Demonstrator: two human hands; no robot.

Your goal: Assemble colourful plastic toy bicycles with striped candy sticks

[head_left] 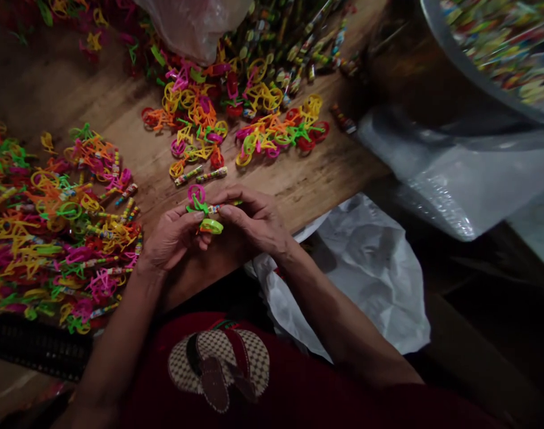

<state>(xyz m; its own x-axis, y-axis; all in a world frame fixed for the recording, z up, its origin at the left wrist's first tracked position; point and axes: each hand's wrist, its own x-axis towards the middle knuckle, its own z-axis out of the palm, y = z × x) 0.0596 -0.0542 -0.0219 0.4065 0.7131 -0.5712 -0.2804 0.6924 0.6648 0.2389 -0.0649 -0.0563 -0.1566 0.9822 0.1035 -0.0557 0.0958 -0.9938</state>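
Note:
My left hand (170, 236) pinches a small plastic toy bicycle (199, 203) with a green frame, a pink wheel and a lime wheel. My right hand (259, 221) has thumb and fingers closed on a thin printed candy tube (214, 209), whose end meets the green frame. Whether the tube is fixed to it, I cannot tell. Just beyond my hands lie two more printed tubes (211, 174) on the wooden table (272, 179). Past them are loose toy bicycles (283, 132) in yellow, orange, pink, green and red.
To the left spreads a big heap of toy bicycles with tubes (61, 226). A clear plastic bag (195, 27) and many more tubes (294, 53) are at the back. A large metal basin (459, 65) of wrapped pieces stands right. A white sack (370, 274) hangs by the table edge.

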